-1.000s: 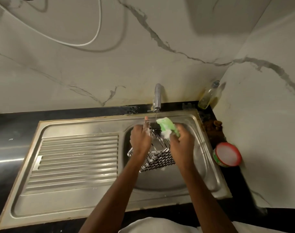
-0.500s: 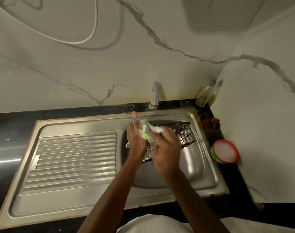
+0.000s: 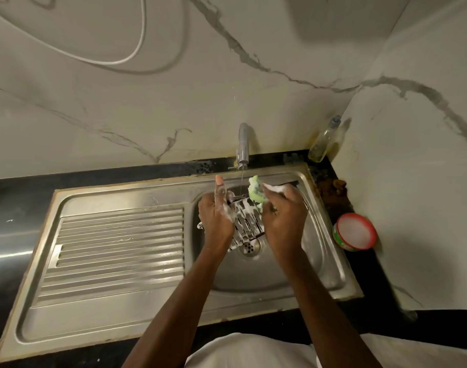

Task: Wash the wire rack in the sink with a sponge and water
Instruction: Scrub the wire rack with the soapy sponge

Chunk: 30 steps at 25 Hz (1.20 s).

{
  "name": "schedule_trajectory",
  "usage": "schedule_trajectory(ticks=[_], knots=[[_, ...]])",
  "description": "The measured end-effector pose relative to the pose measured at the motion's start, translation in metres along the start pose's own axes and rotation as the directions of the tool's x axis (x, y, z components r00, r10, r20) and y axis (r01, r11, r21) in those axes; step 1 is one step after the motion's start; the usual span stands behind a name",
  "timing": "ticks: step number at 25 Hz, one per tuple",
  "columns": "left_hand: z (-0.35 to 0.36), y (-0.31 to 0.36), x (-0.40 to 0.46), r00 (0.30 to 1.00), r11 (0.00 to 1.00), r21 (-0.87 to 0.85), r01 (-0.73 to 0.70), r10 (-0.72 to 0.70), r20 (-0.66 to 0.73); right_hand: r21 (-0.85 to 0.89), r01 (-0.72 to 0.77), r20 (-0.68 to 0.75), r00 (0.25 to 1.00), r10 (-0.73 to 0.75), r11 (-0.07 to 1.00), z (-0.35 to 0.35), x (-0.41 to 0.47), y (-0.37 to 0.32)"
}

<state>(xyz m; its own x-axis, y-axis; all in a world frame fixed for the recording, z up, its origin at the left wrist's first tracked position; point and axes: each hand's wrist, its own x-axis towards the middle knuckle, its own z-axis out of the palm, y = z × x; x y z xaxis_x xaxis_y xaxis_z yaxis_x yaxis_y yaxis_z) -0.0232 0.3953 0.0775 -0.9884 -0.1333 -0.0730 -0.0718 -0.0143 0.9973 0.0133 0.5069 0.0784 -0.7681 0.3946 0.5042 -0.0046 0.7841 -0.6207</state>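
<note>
Your left hand (image 3: 217, 217) grips the soapy wire rack (image 3: 247, 221), fingers curled on its left edge, thumb sticking up toward the faucet (image 3: 243, 144). The rack is tilted over the sink (image 3: 330, 272) bowl, just above the drain (image 3: 249, 246). Your right hand (image 3: 284, 217) pinches the green sponge (image 3: 256, 193) at the rack's top edge, right under the faucet's thin stream. A red-rimmed tub (image 3: 356, 231) sits right of the sink.

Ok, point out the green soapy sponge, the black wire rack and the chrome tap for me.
green soapy sponge (image 3: 255, 192): head view, on its foamy green face.
black wire rack (image 3: 247, 221): head view, on the soapy wires between the hands.
chrome tap (image 3: 243, 144): head view, on its spout.
</note>
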Motion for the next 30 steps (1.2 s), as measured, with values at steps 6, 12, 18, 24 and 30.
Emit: schedule_trajectory(ticks=[6,12,18,24,30], knots=[[-0.002,-0.004,0.004,0.994,0.984,-0.14,0.11,-0.111,-0.004,0.056,0.084,0.049,0.995,-0.087,0.995,0.0,-0.002,0.012],[-0.011,-0.002,0.014,0.995,0.998,-0.05,-0.045,0.041,-0.095,0.187,0.363,0.137,0.91,-0.39,0.913,-0.005,-0.03,-0.007],[-0.016,0.005,0.026,0.987,0.993,-0.059,-0.099,0.09,-0.136,0.141,0.319,0.126,0.933,-0.336,0.937,0.0,-0.024,0.0],[-0.019,-0.001,0.022,0.991,0.994,-0.024,-0.11,0.108,-0.078,0.008,0.342,0.067,0.937,-0.342,0.94,-0.006,-0.005,0.029],[-0.027,-0.002,0.023,0.995,0.995,-0.08,-0.06,0.053,-0.087,0.103,0.446,0.09,0.886,-0.455,0.889,-0.014,-0.029,0.02]])
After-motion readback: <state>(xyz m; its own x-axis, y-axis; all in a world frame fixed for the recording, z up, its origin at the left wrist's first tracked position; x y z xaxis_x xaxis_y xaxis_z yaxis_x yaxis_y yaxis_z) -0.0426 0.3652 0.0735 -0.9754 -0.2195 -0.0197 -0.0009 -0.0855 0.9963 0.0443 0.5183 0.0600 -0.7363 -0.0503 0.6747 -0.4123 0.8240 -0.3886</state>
